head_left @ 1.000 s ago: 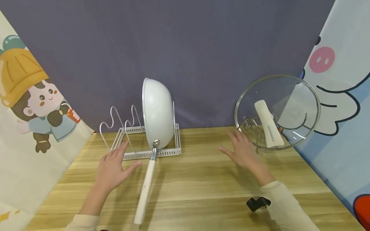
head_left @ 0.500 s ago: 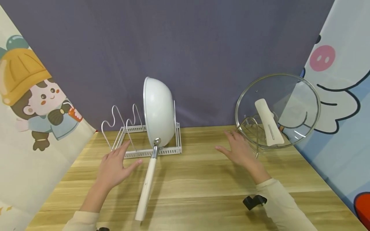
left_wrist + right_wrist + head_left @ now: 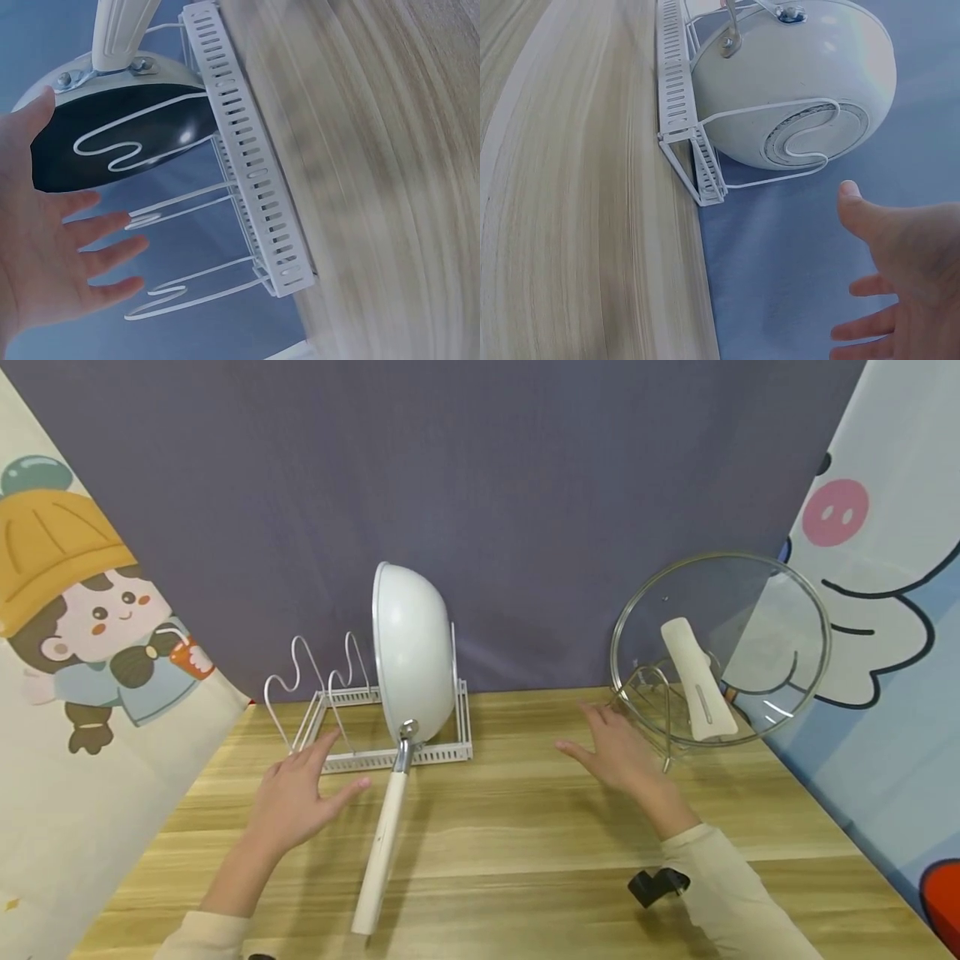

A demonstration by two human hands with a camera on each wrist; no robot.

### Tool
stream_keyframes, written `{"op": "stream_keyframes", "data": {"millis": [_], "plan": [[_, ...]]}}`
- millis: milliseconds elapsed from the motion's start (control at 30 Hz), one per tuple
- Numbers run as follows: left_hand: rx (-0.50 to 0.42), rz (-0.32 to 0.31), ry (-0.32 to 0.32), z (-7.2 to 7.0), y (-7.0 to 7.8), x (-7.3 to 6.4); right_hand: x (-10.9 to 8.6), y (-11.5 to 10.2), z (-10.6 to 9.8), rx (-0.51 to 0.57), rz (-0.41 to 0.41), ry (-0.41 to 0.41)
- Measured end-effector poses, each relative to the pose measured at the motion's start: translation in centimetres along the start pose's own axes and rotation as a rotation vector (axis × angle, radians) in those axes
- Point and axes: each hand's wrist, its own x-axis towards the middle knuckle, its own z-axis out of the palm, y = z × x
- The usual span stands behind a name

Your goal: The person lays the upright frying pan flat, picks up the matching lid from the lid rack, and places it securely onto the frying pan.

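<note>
A white wok with a long white handle stands on its side in a white wire pan rack. Its dark inside faces left, as the left wrist view shows. My left hand is spread near the rack's front left, thumb toward the wok handle, holding nothing. On the right, my right hand is also spread and holds nothing. Its fingertips overlap the edge of a wire stand in the head view. A round glass lid with a white handle leans upright on that stand.
Wood-grain tabletop lies under everything. A grey cloth hangs right behind the rack. Cartoon-printed sheets close off the left and right sides. The wok handle juts toward the table's front, between the hands.
My right hand has drifted slightly left and toward me, away from the lid. My left hand has hardly moved. Wok, rack and lid stay where they were.
</note>
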Motion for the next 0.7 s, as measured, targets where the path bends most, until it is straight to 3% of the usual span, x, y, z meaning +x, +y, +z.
{"op": "stream_keyframes", "data": {"millis": [700], "plan": [[-0.123, 0.04, -0.073, 0.26, 0.03, 0.56, 0.54, -0.58, 0.33, -0.03, -0.015, 0.009]]}}
